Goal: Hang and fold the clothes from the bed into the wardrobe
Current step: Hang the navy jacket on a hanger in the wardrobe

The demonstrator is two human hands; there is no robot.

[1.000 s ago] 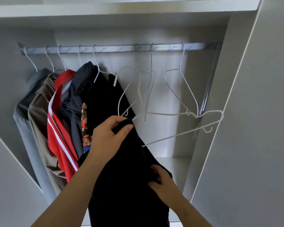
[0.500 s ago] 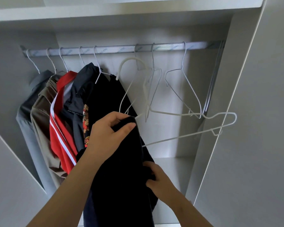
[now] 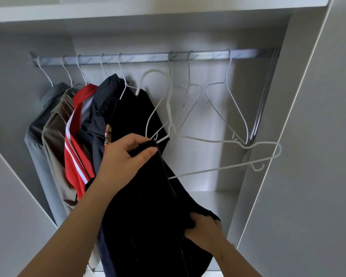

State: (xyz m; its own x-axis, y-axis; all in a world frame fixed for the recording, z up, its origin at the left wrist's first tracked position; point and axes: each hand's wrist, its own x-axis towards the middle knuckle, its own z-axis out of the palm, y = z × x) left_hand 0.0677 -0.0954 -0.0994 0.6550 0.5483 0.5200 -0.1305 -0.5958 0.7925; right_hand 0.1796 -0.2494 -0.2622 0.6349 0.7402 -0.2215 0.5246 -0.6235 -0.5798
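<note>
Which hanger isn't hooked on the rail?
The thick white hanger poking out of the black garment; its hook curls free below the rail, while the thin wire ones all hang from it.

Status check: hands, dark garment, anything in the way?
Left hand grips dark garment at white hanger; right hand grips its lower edge. Hook below rail, not hung. Empty wire hangers crowd the right.

We see only the right part of the white hanger (image 3: 208, 140). Its left arm goes under the black garment (image 3: 148, 226), whose lower end runs off the bottom edge together with both forearms. The right hand (image 3: 206, 230) has its fingers (image 3: 196, 218) sunk into the folds of the cloth. A printed garment (image 3: 107, 133) shows only as a sliver between the dark clothes. The lettering on the rail (image 3: 148, 57) is too small for us to read whole.
</note>
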